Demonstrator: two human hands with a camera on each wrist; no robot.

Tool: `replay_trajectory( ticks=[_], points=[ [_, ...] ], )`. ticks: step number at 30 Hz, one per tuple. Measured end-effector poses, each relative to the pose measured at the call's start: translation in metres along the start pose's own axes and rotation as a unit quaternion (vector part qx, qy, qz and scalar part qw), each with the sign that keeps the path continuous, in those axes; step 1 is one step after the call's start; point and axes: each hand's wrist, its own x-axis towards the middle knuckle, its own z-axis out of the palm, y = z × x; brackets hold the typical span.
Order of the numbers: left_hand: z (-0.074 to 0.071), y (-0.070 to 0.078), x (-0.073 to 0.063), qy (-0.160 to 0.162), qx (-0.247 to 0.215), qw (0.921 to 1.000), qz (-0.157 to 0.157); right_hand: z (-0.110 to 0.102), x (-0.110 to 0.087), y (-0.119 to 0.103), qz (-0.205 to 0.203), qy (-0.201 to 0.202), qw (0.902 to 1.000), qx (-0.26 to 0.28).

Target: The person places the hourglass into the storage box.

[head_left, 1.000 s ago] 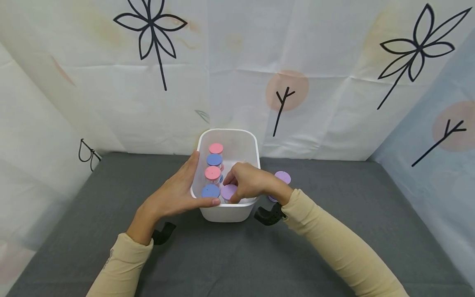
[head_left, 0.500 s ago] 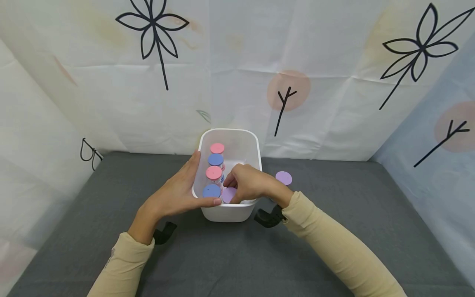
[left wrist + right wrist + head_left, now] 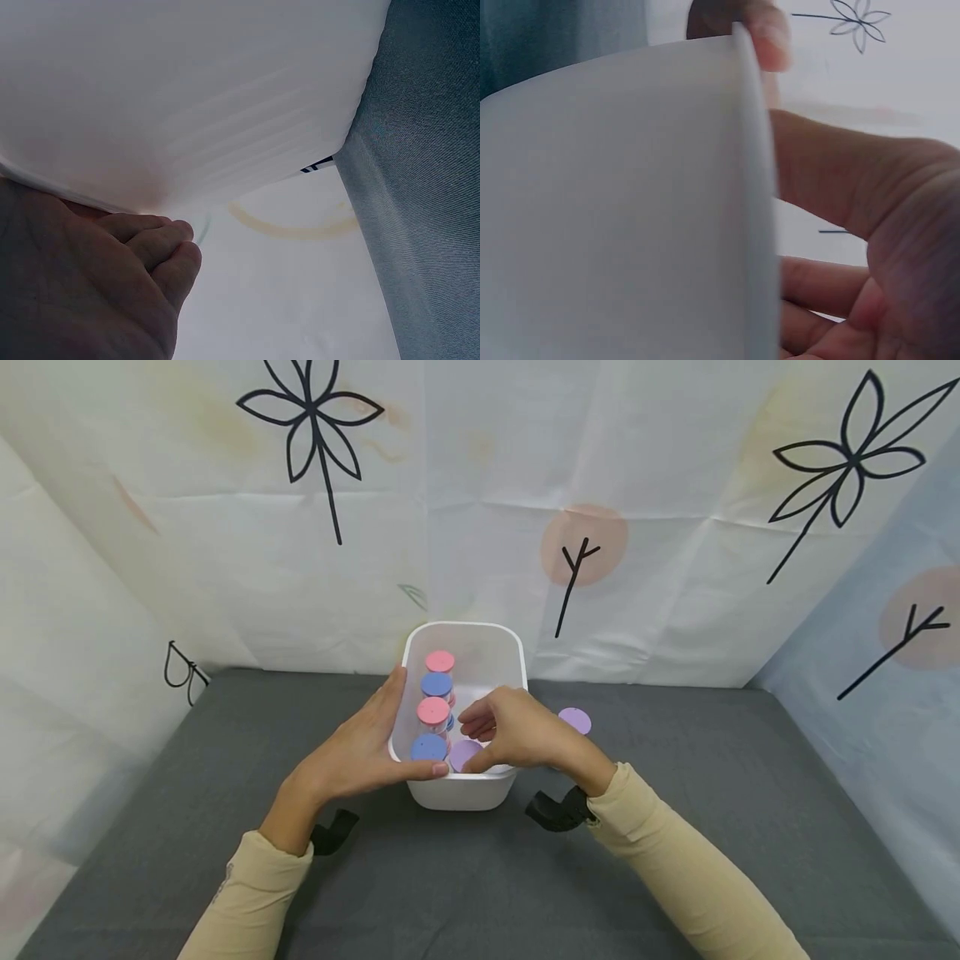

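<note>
A white plastic bin stands on the dark cloth. My left hand grips its near left corner, fingers along the left wall and thumb across the front rim. Down the bin's left side runs a row of small clear jars with pink lids and blue lids. Beside the nearest blue one is a purple-lidded jar. My right hand reaches in over the right rim, thumb at that purple lid and fingers spread away from it. In the right wrist view, the bin wall hides the jars.
Another purple-lidded jar is on the cloth just right of the bin, partly behind my right wrist. A patterned white fabric backdrop rises close behind the bin. Dark grey cloth covers the table.
My right hand has loosened from the purple-lidded jar, its fingers spreading and lifting slightly. That jar stays in the bin's near part. My left hand keeps its place on the bin.
</note>
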Motion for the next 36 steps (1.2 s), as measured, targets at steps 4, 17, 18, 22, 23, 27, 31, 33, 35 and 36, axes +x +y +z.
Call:
replay_trajectory(
  ticks=[4,17,18,22,23,27,31,33,35,36],
  points=[
    [0.0,0.001,0.0,-0.003,0.002,1.0,-0.002,-0.003,-0.01,0.005,-0.013,0.037,0.9979,0.052],
    [0.0,0.002,0.001,0.0,0.001,1.0,0.003,-0.005,-0.052,0.019,-0.058,0.142,0.9714,0.182],
    [-0.001,0.002,0.001,0.0,0.001,1.0,0.004,-0.005,-0.054,0.02,-0.06,0.15,0.9691,0.186],
    [0.0,0.001,0.001,-0.002,0.002,1.0,0.002,-0.007,-0.064,0.026,-0.058,0.183,0.9571,0.217],
    [0.0,0.001,0.002,-0.002,0.001,1.0,0.003,-0.008,-0.065,0.027,-0.057,0.189,0.9543,0.224],
    [0.0,0.001,0.001,0.003,0.002,1.0,0.002,-0.012,-0.068,0.032,-0.055,0.208,0.9426,0.256],
    [0.0,0.001,0.0,0.005,0.003,1.0,0.001,-0.019,-0.071,0.039,-0.066,0.22,0.9367,0.264],
    [0.0,0.001,0.0,0.002,0.002,1.0,0.0,-0.024,-0.073,0.044,-0.073,0.227,0.9348,0.263],
    [-0.001,0.001,0.0,0.0,0.004,1.0,-0.001,-0.029,-0.075,0.05,-0.075,0.236,0.9303,0.27],
    [-0.001,0.002,0.0,0.0,0.004,1.0,-0.001,-0.032,-0.076,0.054,-0.074,0.241,0.9286,0.272]
  ],
)
